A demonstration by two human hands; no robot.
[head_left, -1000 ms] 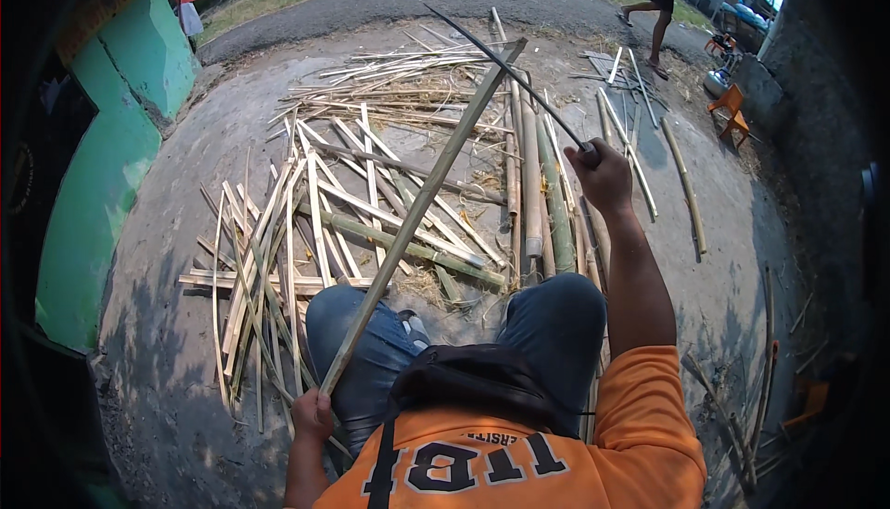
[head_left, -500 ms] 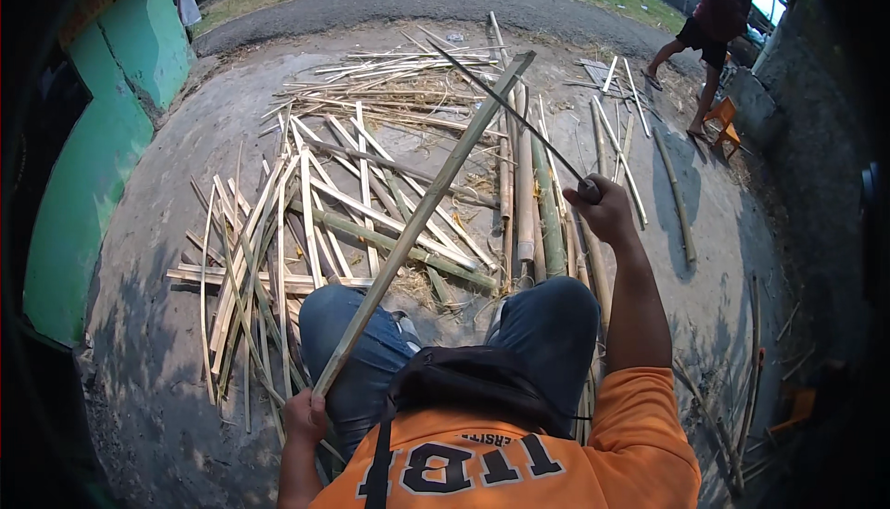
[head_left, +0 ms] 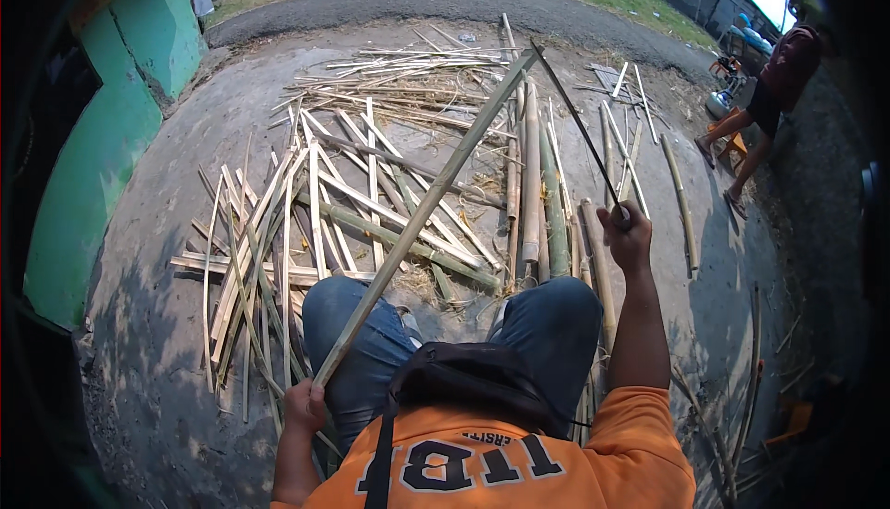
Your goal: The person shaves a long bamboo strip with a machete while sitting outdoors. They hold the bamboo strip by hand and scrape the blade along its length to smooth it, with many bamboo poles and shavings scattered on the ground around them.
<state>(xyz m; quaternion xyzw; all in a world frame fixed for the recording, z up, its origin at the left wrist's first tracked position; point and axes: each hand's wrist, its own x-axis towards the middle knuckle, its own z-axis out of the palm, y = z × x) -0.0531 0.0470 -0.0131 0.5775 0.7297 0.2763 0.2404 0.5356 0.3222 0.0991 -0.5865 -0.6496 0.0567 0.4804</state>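
My left hand point(head_left: 304, 406) is closed round the near end of a long bamboo strip point(head_left: 426, 203), which slants up and away to the right across my left knee. In my right hand point(head_left: 628, 234) is the handle of a machete point(head_left: 584, 129) with a long, dark, narrow blade. The blade rises toward the upper left, and its tip meets or overlaps the far end of the strip; I cannot tell whether they touch. Both hands are apart, on either side of my bent knees.
Split bamboo strips point(head_left: 306, 194) lie heaped ahead and left. Whole bamboo poles point(head_left: 532, 175) stretch away in front, beside thin shavings point(head_left: 422, 282). A person point(head_left: 774, 82) walks at the far right near an orange chair point(head_left: 732, 146). A green wall point(head_left: 83, 194) stands at left.
My right hand has moved slightly down and right, and the machete has swung steeper, its tip now at the strip's far end. The other person has moved right and nearer.
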